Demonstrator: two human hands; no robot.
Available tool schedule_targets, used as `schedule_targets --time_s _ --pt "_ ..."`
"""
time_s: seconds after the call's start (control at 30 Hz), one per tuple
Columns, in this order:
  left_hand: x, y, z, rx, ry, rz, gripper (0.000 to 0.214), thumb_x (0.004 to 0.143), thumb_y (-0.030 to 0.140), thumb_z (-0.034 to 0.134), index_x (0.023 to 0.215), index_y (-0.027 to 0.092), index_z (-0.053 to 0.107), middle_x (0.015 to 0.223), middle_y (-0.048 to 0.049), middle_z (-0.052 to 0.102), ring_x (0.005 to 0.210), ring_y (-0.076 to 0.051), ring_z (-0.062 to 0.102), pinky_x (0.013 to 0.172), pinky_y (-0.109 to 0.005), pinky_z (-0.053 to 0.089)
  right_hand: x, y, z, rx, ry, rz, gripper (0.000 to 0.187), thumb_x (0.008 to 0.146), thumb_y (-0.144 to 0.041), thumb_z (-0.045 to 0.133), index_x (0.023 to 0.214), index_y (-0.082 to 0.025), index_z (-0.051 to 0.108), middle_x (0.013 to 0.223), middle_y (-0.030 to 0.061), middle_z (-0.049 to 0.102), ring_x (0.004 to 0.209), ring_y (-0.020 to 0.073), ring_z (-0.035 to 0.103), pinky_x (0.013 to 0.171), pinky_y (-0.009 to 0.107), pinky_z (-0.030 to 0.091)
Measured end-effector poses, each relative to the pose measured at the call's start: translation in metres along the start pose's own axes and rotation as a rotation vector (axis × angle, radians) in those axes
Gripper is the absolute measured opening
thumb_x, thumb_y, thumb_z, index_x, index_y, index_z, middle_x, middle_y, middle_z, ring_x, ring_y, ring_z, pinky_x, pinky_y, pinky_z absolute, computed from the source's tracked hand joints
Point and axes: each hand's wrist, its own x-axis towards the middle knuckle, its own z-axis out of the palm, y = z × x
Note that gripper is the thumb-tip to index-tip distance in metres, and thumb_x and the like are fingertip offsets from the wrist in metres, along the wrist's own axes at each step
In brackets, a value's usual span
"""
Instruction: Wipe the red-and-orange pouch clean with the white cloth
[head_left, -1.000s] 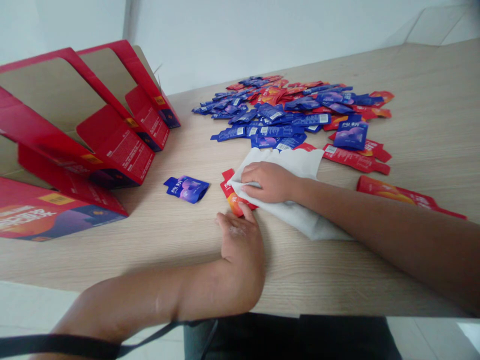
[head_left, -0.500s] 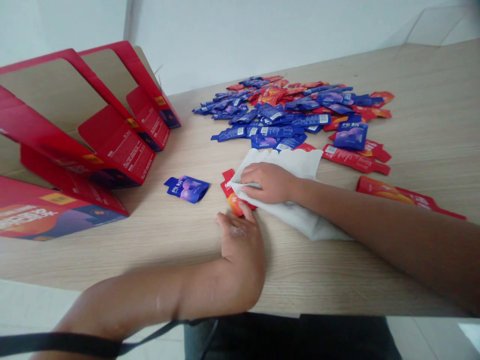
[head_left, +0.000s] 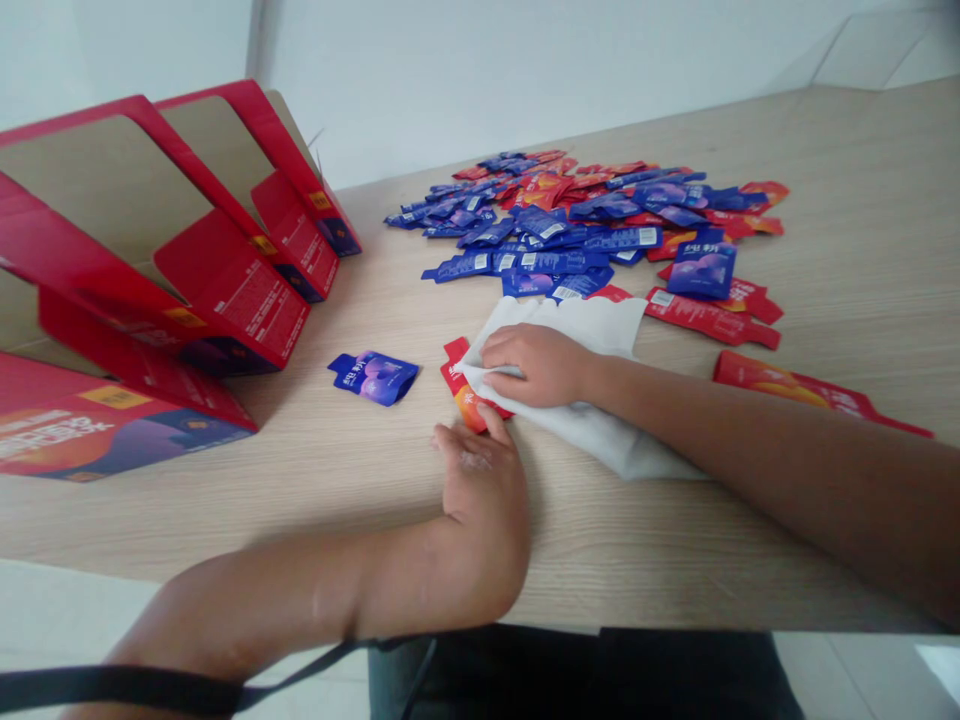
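Observation:
A red and orange pouch (head_left: pixel 466 398) lies on the table, partly under a white cloth (head_left: pixel 600 325). With fingertips at the pouch's lower edge, my left hand (head_left: pixel 486 475) holds it down against the tabletop; some of its fingers are hidden. My right hand (head_left: pixel 538 365) is closed on the cloth, a fold of it pinched between thumb and fingers over the pouch's right side. To the left of both hands rests a single blue pouch (head_left: pixel 375 378).
Behind the hands spreads a pile of blue and red pouches (head_left: pixel 555 235). Another red pouch (head_left: pixel 799 385) is beyond my right forearm. Several open red cartons (head_left: pixel 225 300) stand along the left side of the wooden table (head_left: pixel 337 500), which meets a white wall (head_left: pixel 525 80).

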Motion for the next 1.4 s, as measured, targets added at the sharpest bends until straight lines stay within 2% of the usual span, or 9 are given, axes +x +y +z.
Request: schedule_targets --time_s 0.23,0.47,0.67,0.9,1.07,1.4 --pt "-0.0005 0.0000 -0.0010 0.039 0.005 0.008 0.055 0.082 -0.003 0.024 0.133 -0.003 0.042 0.090 -0.0237 0.071 0.088 -0.025 0.069 0.091 -0.042 0.048 0.0009 -0.0019 -0.0008 0.021 -0.015 -0.006 0.021 0.086 -0.024 0.047 0.077 -0.014 0.063 0.082 0.0074 0.063 0.080 0.0181 0.054 0.076 0.030 0.039" --pt "-0.0010 -0.0008 -0.0029 0.078 0.014 0.005 0.055 0.082 -0.003 0.024 0.132 0.003 0.046 0.084 -0.0172 0.073 0.082 -0.021 0.070 0.088 -0.038 0.050 0.0007 0.0001 -0.0004 -0.007 0.022 0.103 0.024 0.087 -0.025 0.046 0.082 -0.013 0.066 0.083 0.0080 0.063 0.077 0.0179 0.054 0.073 0.029 0.038" --pt "-0.0015 -0.0016 -0.0043 0.049 0.006 0.008 0.054 0.082 -0.003 0.024 0.131 0.001 0.047 0.083 -0.0178 0.071 0.082 -0.021 0.069 0.088 -0.038 0.049 0.0008 0.0006 0.0001 -0.018 0.021 0.113 0.024 0.087 -0.026 0.046 0.083 -0.014 0.066 0.083 0.0080 0.063 0.077 0.0184 0.054 0.072 0.030 0.038" --pt "-0.0014 -0.0009 -0.0029 0.027 0.006 0.011 0.053 0.082 -0.003 0.024 0.128 -0.002 0.049 0.083 -0.0207 0.071 0.085 -0.024 0.070 0.088 -0.041 0.049 0.0000 -0.0005 -0.0012 0.021 -0.018 0.010 0.021 0.086 -0.024 0.047 0.079 -0.013 0.064 0.084 0.0084 0.063 0.080 0.0184 0.054 0.076 0.030 0.039" --pt "-0.0013 -0.0004 -0.0016 0.002 0.015 -0.003 0.052 0.083 -0.002 0.025 0.130 -0.002 0.046 0.083 -0.0202 0.071 0.086 -0.024 0.069 0.087 -0.041 0.049 0.0002 -0.0016 -0.0015 0.026 -0.023 -0.002 0.021 0.086 -0.024 0.048 0.079 -0.013 0.064 0.084 0.0084 0.063 0.081 0.0184 0.055 0.076 0.030 0.039" --pt "-0.0015 -0.0004 -0.0026 -0.024 0.035 -0.018 0.052 0.083 -0.003 0.026 0.131 -0.002 0.045 0.084 -0.0210 0.071 0.087 -0.024 0.069 0.089 -0.041 0.048 0.0008 -0.0005 -0.0003 -0.026 0.021 0.115 0.024 0.087 -0.026 0.046 0.084 -0.013 0.066 0.084 0.0083 0.064 0.078 0.0185 0.054 0.072 0.030 0.038"
